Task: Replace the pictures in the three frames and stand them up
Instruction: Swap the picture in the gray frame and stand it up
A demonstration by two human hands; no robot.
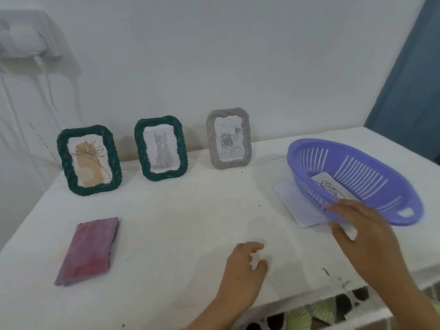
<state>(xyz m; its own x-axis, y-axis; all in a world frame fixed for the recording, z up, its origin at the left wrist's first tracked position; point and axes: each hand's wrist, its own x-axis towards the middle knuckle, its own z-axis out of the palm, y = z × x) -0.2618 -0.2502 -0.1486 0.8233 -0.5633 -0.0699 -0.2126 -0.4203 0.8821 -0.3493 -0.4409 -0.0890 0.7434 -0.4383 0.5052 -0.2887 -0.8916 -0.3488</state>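
A loose picture [329, 186] lies flat inside a purple basket [371, 163] at the table's right, long axis running away to the left. The right hand [357, 227], fingers straight and holding nothing, touches the basket's near rim, just short of the picture. The left hand [247, 260] rests loosely curled, farther off. Three frames stand along the wall: two green [89, 159] [160, 147], one grey [228, 138]. One folded cloth [88, 251] lies left

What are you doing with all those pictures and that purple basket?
Three picture frames stand along the wall: a flower picture, a cat picture and a rose picture. The right hand touches the purple basket, which holds a drawing. The left hand hovers, holding nothing.
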